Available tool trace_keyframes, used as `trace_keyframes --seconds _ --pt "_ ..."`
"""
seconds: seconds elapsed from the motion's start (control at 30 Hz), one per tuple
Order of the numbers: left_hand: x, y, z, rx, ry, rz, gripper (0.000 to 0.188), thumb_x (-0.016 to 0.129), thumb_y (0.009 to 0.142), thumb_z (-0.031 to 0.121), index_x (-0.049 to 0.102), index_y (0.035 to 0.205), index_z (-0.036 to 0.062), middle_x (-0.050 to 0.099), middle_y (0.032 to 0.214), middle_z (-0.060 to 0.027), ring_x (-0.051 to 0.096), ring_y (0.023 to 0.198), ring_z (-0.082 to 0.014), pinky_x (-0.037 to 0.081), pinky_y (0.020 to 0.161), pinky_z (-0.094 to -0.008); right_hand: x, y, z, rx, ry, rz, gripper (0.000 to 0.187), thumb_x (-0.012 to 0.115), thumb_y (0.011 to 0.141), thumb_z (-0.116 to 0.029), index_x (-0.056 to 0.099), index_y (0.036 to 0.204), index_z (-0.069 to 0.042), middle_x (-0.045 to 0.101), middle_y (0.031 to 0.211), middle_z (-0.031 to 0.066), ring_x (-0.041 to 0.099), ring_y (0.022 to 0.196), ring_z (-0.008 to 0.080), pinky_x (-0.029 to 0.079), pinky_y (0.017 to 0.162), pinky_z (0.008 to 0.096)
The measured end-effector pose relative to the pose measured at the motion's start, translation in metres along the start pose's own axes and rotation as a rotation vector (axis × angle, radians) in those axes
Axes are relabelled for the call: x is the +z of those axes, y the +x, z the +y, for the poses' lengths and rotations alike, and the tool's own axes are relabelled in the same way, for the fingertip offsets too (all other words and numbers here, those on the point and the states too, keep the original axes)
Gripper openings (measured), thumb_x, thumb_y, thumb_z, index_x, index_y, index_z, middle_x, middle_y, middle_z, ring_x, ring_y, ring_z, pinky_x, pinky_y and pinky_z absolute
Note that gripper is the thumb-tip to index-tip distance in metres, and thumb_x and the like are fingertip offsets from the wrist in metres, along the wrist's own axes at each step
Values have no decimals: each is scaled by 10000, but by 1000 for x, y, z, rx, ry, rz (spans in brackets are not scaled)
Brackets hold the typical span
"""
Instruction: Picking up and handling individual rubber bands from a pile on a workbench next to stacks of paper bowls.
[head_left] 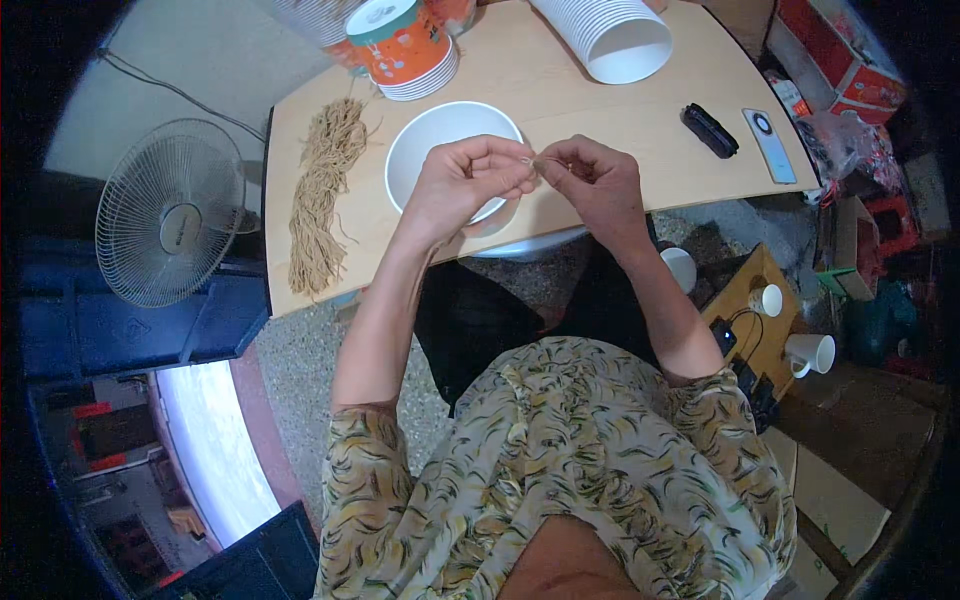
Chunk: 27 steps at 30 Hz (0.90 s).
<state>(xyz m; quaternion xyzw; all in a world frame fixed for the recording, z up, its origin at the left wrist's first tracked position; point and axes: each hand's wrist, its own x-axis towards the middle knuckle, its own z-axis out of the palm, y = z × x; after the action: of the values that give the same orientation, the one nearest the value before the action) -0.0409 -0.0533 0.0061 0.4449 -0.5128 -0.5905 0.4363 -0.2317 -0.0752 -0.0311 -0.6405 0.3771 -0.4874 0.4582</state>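
Tan strings [325, 200] and a white bowl [403, 150]

Left of the bowl lies the bunch of strings. They look light, soft and floppy, and could tangle, so it seems best to pick one up by its loose end. The bowl sits on the table [680, 180]. It looks light and smooth and may slide or tip, so hold it by the rim on both sides. Over the bowl's right part, the left hand [448, 190] has its finger and thumb pinched together. Just right of the bowl, the right hand [605, 190] pinches too, its tips close against the left ones. Something tiny may be between them; I cannot tell what. Farther right of the bowl is a phone [770, 150].
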Motion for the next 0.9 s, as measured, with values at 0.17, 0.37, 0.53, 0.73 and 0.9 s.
trace_keyframes --seconds 0.17,0.37,0.53,0.73,0.9 --pt "1 1 0 -46 -3 44 170 682 889 52 661 1024 -48 711 884 -121 698 803 -147 570 707 -233 -4 -2 7 42 -14 -42 163 733 850 -138 699 943 -8 673 781 0 546 662 30 449 589 212" --pt "7 -1 0 -65 -1 94 131 687 886 54 662 966 -47 710 842 -113 694 763 -137 566 678 -221 -2 -5 7 30 -18 -39 137 711 863 -124 695 931 -6 661 771 -5 546 678 38 456 607 219" --pt "7 0 -1 -54 75 91 122 673 896 64 661 966 -36 709 825 -102 686 739 -120 566 677 -224 -4 -4 3 53 43 -76 143 677 892 -126 687 919 15 661 765 2 565 704 43 465 621 222" --pt "15 -4 1 -65 206 159 108 692 881 67 675 924 -30 704 789 -68 662 695 -88 541 641 -206 -8 -3 4 188 138 -125 169 677 898 -143 686 888 26 663 766 16 572 703 51 464 635 223" --pt "20 -7 3 62 289 169 114 689 861 32 694 937 -53 718 813 -79 678 736 -86 534 659 -192 -9 -1 2 266 207 -142 159 685 882 -136 683 853 21 608 689 -3 521 600 51 411 539 216"
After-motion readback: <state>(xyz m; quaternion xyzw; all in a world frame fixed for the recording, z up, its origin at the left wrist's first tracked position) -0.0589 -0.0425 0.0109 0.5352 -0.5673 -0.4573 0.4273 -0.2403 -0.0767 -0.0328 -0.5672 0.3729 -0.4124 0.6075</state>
